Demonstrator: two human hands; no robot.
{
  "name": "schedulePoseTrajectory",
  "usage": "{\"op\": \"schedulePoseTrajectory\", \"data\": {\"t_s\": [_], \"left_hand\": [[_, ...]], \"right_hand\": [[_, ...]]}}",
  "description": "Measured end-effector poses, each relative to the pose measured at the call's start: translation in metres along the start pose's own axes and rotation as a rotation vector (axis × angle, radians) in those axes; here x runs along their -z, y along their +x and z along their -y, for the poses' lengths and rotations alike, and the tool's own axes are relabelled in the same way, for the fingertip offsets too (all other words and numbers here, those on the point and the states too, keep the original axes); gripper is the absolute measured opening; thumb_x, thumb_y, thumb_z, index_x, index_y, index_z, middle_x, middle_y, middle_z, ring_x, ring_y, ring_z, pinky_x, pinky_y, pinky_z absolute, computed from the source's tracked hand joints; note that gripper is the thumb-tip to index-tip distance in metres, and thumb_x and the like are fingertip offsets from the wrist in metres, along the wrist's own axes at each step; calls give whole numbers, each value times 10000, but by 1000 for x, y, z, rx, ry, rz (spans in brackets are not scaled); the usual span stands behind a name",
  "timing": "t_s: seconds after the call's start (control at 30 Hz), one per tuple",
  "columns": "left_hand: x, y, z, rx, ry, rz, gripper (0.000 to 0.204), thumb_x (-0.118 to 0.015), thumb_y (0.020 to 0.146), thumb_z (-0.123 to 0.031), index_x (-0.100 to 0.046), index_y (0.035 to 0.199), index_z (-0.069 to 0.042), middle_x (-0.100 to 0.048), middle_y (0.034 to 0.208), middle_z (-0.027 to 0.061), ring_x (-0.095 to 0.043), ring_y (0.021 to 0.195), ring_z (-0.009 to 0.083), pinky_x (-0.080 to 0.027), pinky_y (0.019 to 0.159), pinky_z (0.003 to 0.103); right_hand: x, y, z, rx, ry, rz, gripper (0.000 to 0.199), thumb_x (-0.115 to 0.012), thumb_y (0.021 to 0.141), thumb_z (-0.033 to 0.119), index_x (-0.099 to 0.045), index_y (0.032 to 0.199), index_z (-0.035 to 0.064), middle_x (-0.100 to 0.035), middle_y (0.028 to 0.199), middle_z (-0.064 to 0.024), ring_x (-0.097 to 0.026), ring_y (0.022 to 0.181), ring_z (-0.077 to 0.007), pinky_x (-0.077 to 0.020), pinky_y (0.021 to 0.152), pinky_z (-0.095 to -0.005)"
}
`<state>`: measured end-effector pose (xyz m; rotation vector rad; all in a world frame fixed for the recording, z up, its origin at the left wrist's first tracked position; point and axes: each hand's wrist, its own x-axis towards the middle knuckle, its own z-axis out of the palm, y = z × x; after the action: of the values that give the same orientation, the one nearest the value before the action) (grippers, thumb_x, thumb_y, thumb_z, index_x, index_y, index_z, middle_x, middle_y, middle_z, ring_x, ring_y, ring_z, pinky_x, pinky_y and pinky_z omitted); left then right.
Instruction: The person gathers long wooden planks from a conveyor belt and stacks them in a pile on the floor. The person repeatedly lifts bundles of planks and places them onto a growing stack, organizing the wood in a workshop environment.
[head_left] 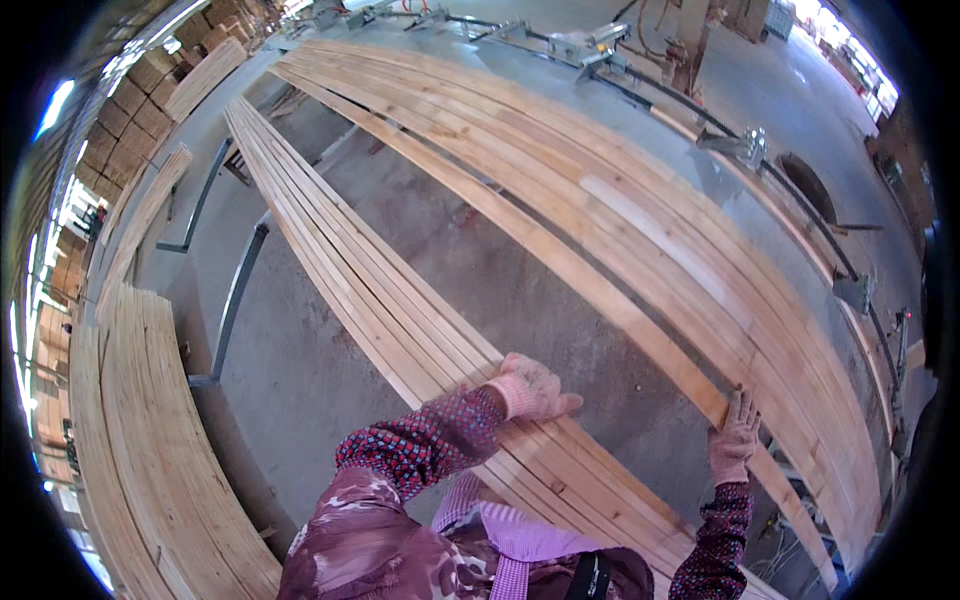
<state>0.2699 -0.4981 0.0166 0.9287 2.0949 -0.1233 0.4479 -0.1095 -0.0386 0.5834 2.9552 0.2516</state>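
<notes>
My left hand (532, 388), in a pinkish knit glove, bends its fingers over the right edge of a row of long, narrow wooden boards (370, 260). These boards run from the far left toward my body, lying side by side. Farther right, my right hand (735, 438), gloved the same way, grips a single long wooden board (600, 305) near its close end. A narrow gap parts that board from a wide layer of pale boards (640, 220) on its right. The undersides of both hands are hidden.
More planks (160, 420) are piled at the left, beside angled metal bars (238, 290). A metal rail with clamps (740, 145) runs along the far right. Concrete floor (440, 225) shows between the boards. Stacked timber (125, 120) stands at the far left.
</notes>
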Motion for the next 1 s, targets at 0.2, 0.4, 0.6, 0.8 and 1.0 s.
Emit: {"op": "schedulePoseTrajectory", "data": {"t_s": [0.2, 0.4, 0.6, 0.8, 1.0], "left_hand": [[-34, -24, 3, -331, -209, -837, 550, -642, 856, -432, -613, 1273, -74, -622, 1282, 144, -537, 1263, 338, -342, 1127, 509], [-111, -88, 44, 448, -358, -1314, 779, -706, 833, -390, -427, 1438, 13, -434, 1471, 217, -365, 1402, 381, -239, 1203, 476], [-150, -109, 60, 590, -1586, -1556, 704, -678, 923, -327, -383, 1489, -28, -505, 1415, 130, -466, 1296, 258, -355, 1108, 408], [-165, -89, 71, 564, -1700, -1604, 702, -674, 902, -215, -363, 1518, -90, -614, 1309, 102, -571, 1181, 260, -423, 1034, 396], [-163, -99, 93, 733, -570, -1500, 661, -639, 905, -287, -401, 1514, -194, -208, 1604, 236, -236, 1473, 417, -204, 1206, 477]], "right_hand": [[52, -56, 71, 101, 385, 215, 774, -634, 861, 416, -373, 1506, 76, -472, 1483, -122, -436, 1380, -291, -318, 1165, -397], [94, -80, 122, 264, 714, 646, 636, -545, 928, 518, -502, 1421, 119, -669, 1192, -185, -627, 1130, -371, -486, 958, -441], [76, -81, 126, 266, 645, 600, 570, -538, 944, 502, -528, 1396, 155, -681, 1156, -184, -628, 1122, -365, -485, 943, -446], [87, -93, 135, 293, 600, 451, 508, -511, 970, 479, -548, 1374, 173, -692, 1122, -181, -638, 1099, -369, -495, 922, -461], [86, -96, 137, 278, 601, 440, 530, -501, 968, 510, -547, 1373, 171, -694, 1117, -179, -637, 1099, -368, -491, 928, -464]]}}
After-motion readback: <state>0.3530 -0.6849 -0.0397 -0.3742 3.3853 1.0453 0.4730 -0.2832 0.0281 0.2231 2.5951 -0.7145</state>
